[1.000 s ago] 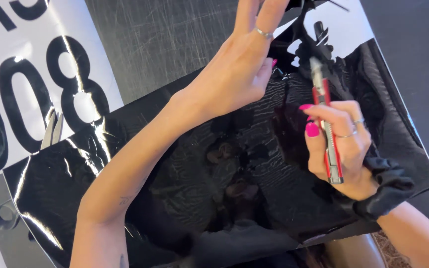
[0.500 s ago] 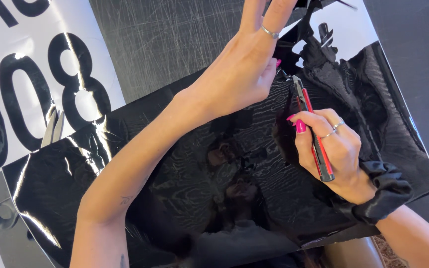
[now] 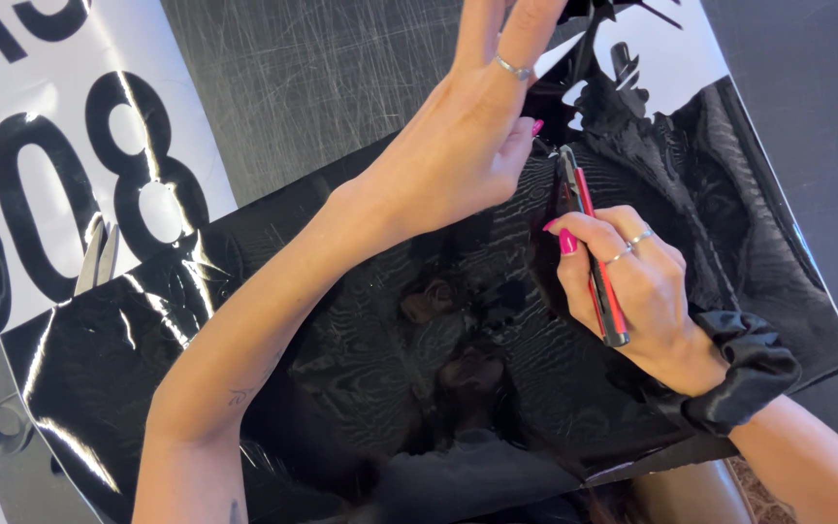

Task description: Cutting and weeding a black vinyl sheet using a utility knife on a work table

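— What takes up most of the view?

— A dark, scratched work table (image 3: 312,87), and on it a big glossy black vinyl sheet (image 3: 361,388) spread from the lower left to the right edge. At the left lies a white sheet with large black cut-out characters (image 3: 41,184), partly tucked under the black one.

— And the hands?

— The left hand (image 3: 467,146) reaches across from the lower left, palm side down over the upper part of the black sheet. Its long fingers stretch up out of the frame, one with a ring, while thumb and a lower finger seem to pinch something at the sheet's surface; it's too small and dark to be sure what.

— The right one?

— The right hand (image 3: 632,281) rests on the sheet just right of the left hand, fingers closed around a slim red-handled craft knife (image 3: 589,243), held like a pen. The metal tip points up toward the left hand's pinching fingers, at the vinyl.

— Anything smaller?

— A black scrunchie (image 3: 744,374) on the right wrist, and scissors (image 3: 97,257) lying on the white sheet at the black sheet's edge.
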